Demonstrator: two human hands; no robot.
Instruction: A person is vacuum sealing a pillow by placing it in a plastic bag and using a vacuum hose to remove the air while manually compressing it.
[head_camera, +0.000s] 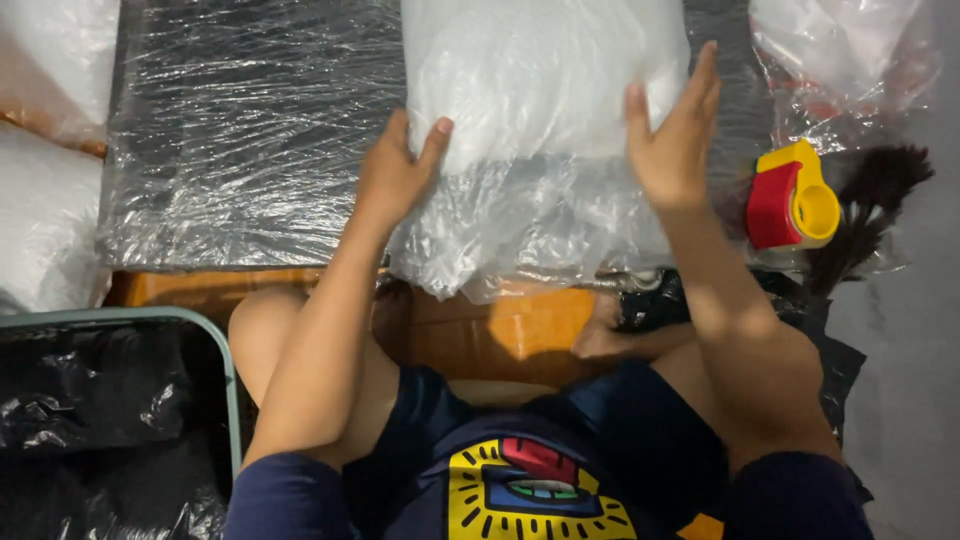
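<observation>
1. The left hand (395, 175) lies on the left side of a clear plastic bag with white filling (540, 110). Its thumb is on the front face of the bag, and its other fingers go around the left edge, so they are closed on the bag.
2. The right hand (670, 140) presses flat on the right side of the same bag. Its fingers (700, 85) are stretched out, close together, and point up along the bag's right edge; the thumb rests on the front face.
3. The bag is between the two hands. Its loose, wrinkled lower end (520, 235) hangs below the fingers, toward the person's knees.
4. The bag lies on a dark surface covered with shiny plastic film (240, 140), near the surface's right side.
5. A red and yellow tape dispenser (795, 195) is just right of the right wrist.
6. A black plastic bag (90, 420) lies in a grey-framed bin at lower left.
</observation>
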